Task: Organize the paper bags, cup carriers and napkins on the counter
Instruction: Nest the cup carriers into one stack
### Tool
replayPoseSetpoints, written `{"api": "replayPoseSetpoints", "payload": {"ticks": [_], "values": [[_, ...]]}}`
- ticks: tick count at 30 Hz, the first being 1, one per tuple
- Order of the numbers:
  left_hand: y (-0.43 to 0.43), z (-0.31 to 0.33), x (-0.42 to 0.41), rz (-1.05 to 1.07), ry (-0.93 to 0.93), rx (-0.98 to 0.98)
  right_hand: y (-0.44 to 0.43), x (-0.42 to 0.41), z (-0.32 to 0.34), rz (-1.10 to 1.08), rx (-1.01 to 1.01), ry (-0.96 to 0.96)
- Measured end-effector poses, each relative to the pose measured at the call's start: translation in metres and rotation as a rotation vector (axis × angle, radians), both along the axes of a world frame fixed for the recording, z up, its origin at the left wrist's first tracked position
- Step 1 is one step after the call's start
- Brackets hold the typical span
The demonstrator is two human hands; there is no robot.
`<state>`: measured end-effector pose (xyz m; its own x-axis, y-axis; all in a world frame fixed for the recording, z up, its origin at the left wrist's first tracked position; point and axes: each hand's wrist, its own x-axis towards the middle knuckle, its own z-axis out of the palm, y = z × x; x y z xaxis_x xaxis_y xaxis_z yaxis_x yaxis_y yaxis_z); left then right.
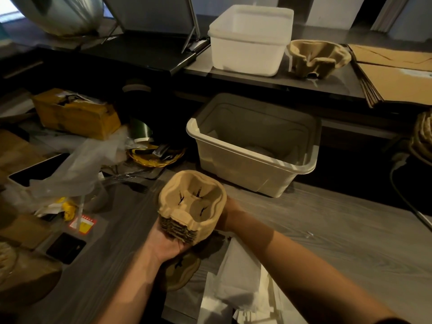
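Note:
A stack of brown pulp cup carriers (192, 203) is held above the grey counter (327, 230). My left hand (167, 245) cups the stack from below and the near side. My right hand (230, 213) grips its right side, fingers hidden behind it. One more carrier (181, 271) lies on the counter under my hands. Another carrier stack (319, 58) sits on the raised shelf, beside flat brown paper bags (397, 78). White napkins and paper sheets (240, 284) lie at the near counter edge.
A beige plastic bin (254, 146) stands just beyond my hands, a white tub (250, 38) on the shelf above it. To the left lie a yellow box (77, 113), plastic wrap (77, 164), a gold dish (154, 155) and brown bags (21, 230). More carriers (424, 136) sit at the right edge.

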<state>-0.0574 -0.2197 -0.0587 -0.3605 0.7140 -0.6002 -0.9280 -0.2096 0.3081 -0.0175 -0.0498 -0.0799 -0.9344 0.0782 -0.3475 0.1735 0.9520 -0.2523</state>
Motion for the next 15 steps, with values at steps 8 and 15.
{"api": "replayPoseSetpoints", "payload": {"ticks": [8,15], "values": [[-0.007,0.001,0.001,-0.05,-0.056,0.058,0.0,0.006,0.003,-0.266,-0.3,0.185],[-0.012,0.002,-0.004,0.03,0.018,-0.017,-0.011,-0.013,0.014,-0.191,-0.499,0.184]]}}
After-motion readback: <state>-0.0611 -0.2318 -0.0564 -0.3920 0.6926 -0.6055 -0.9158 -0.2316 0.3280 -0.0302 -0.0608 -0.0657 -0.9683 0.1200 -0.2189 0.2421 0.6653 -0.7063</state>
